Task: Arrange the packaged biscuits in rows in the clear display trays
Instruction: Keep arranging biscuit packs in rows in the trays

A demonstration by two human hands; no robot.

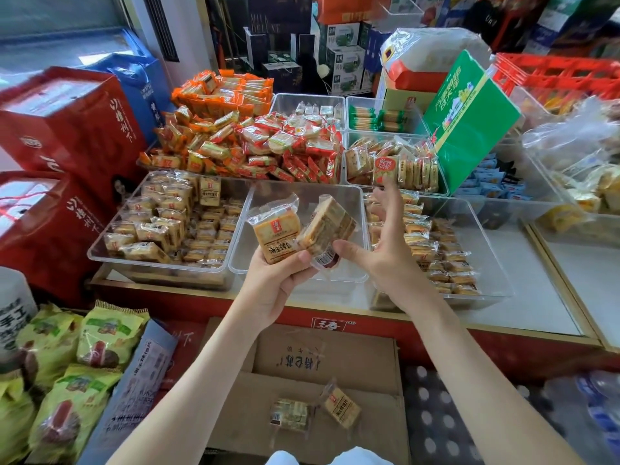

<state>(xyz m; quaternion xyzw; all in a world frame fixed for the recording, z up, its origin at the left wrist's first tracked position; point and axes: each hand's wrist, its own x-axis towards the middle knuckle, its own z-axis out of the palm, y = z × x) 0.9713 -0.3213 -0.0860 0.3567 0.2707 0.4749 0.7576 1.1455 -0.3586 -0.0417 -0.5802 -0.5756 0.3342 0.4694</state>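
My left hand [280, 283] grips two clear-wrapped biscuit packs above the middle clear tray [352, 280]: one pack [275, 231] faces me with its tan label, the second pack [327, 228] is tilted to its right. My right hand [389, 250] is beside the second pack, fingers spread, thumb touching its lower corner. The middle tray shows no packs inside. The left tray [100, 253] holds many tan packs [167, 223], partly in rows. In the right tray [496, 286], yellow packs [432, 250] are lined up. Two loose packs [290, 416] [342, 409] lie on a cardboard box [318, 374] below.
Behind the trays are heaps of orange and red packs [255, 146], more clear trays [396, 162] and a green box [469, 119]. Red cartons [67, 129] stand at the left, green snack bags [67, 380] at the lower left. The red counter edge [469, 344] runs across.
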